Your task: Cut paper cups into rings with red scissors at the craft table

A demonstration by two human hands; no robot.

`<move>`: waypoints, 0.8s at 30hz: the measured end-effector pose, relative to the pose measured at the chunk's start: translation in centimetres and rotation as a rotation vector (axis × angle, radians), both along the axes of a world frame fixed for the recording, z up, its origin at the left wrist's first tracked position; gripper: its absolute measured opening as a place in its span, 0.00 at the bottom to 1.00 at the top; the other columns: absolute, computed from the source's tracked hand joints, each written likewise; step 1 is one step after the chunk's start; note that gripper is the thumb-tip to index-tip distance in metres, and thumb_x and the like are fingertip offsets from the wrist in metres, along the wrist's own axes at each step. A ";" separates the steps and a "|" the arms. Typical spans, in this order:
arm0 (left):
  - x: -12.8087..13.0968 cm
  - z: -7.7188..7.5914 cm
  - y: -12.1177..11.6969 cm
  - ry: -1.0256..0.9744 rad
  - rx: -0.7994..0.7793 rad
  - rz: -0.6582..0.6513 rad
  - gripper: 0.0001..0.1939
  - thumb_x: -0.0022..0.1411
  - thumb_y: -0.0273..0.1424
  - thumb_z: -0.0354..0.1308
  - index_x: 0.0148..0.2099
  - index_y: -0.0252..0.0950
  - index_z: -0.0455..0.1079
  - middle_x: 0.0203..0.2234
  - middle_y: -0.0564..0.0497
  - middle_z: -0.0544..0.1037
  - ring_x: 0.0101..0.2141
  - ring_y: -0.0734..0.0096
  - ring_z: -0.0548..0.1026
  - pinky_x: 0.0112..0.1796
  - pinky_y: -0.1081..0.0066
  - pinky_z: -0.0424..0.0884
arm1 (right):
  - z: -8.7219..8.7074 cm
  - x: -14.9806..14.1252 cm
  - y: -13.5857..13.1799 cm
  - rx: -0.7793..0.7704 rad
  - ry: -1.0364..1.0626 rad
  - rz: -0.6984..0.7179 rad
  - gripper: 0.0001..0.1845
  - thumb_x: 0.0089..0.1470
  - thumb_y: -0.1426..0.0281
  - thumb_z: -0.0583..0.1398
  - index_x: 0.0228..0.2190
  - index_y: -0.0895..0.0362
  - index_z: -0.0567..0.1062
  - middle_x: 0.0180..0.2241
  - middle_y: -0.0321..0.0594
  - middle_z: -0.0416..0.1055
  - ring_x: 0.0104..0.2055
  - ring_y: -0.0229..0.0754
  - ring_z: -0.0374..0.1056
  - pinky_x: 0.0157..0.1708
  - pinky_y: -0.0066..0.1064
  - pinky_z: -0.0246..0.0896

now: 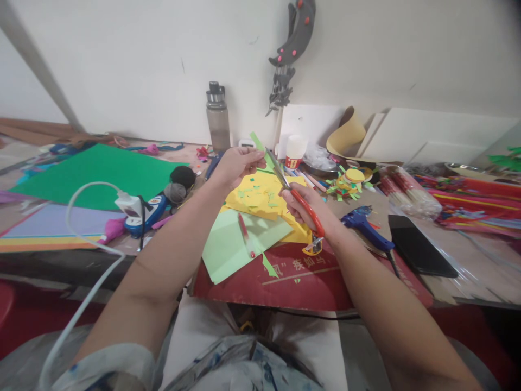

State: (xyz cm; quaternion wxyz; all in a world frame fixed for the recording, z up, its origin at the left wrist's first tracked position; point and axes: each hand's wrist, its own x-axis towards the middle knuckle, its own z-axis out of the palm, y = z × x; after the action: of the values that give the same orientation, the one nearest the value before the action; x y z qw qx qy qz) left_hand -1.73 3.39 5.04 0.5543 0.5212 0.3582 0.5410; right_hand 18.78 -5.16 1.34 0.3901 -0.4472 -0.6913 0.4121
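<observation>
My left hand (243,163) pinches a narrow light green paper strip (257,141) above the work surface. In my right hand (303,203) is a pair of scissors (301,201) with red handles, fingers wrapped round them. The scissor blades point up and left and meet the strip near my left fingertips; whether they are cutting through it I cannot tell. Below my hands lie yellow paper sheets (260,193) scattered with small green scraps. Nearer to me, a red pen (245,234) rests on a light green sheet (222,247).
A blue glue gun (368,228) and a black phone (421,245) lie to the right. A grey bottle (218,122) and a paper cup (295,151) stand by the wall. At left are a green sheet (101,176) and a blue-white power strip (142,217) with a white cable.
</observation>
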 end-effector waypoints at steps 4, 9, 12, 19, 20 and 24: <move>0.0 0.1 0.0 -0.003 0.007 -0.004 0.11 0.54 0.30 0.72 0.30 0.30 0.74 0.22 0.50 0.78 0.25 0.79 0.76 0.28 0.78 0.64 | -0.1 0.0 0.0 0.012 -0.017 -0.016 0.29 0.50 0.41 0.63 0.31 0.52 0.64 0.19 0.28 0.55 0.20 0.33 0.52 0.17 0.26 0.45; 0.0 0.1 -0.1 0.002 0.012 -0.007 0.12 0.53 0.31 0.73 0.29 0.30 0.74 0.22 0.50 0.78 0.25 0.79 0.76 0.27 0.78 0.64 | 0.0 0.1 -0.1 0.041 -0.037 -0.038 0.28 0.52 0.43 0.62 0.28 0.52 0.61 0.17 0.28 0.57 0.18 0.32 0.51 0.18 0.26 0.45; 0.0 0.2 -0.2 0.006 0.007 -0.002 0.12 0.53 0.32 0.73 0.29 0.30 0.74 0.22 0.50 0.77 0.25 0.79 0.76 0.27 0.78 0.63 | 0.1 0.0 -0.2 0.041 -0.046 -0.043 0.28 0.52 0.42 0.62 0.27 0.52 0.62 0.17 0.28 0.57 0.18 0.32 0.51 0.18 0.26 0.46; 0.0 0.4 -0.3 0.016 0.000 0.005 0.13 0.52 0.31 0.73 0.29 0.30 0.74 0.22 0.50 0.77 0.24 0.79 0.76 0.27 0.77 0.64 | 0.2 -0.2 -0.4 0.039 -0.054 -0.061 0.27 0.51 0.42 0.62 0.28 0.53 0.65 0.16 0.28 0.58 0.18 0.32 0.51 0.18 0.25 0.45; 0.0 0.4 -0.3 0.016 -0.002 0.004 0.13 0.52 0.31 0.73 0.29 0.30 0.74 0.22 0.50 0.77 0.24 0.79 0.76 0.28 0.77 0.64 | 0.2 -0.2 -0.4 0.042 -0.056 -0.067 0.27 0.51 0.42 0.62 0.28 0.53 0.65 0.16 0.28 0.58 0.18 0.32 0.51 0.18 0.25 0.45; 0.0 0.4 -0.3 0.013 -0.002 -0.003 0.12 0.53 0.31 0.73 0.29 0.29 0.74 0.22 0.50 0.77 0.24 0.79 0.76 0.27 0.77 0.64 | 0.1 -0.2 -0.4 0.055 -0.060 -0.075 0.27 0.52 0.42 0.62 0.28 0.53 0.65 0.16 0.29 0.58 0.18 0.33 0.53 0.18 0.25 0.46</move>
State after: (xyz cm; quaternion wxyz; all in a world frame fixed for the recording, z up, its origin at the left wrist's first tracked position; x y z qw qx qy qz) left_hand -1.78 3.11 5.45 0.5535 0.5246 0.3616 0.5364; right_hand 18.57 -5.51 1.41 0.3965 -0.4741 -0.6966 0.3644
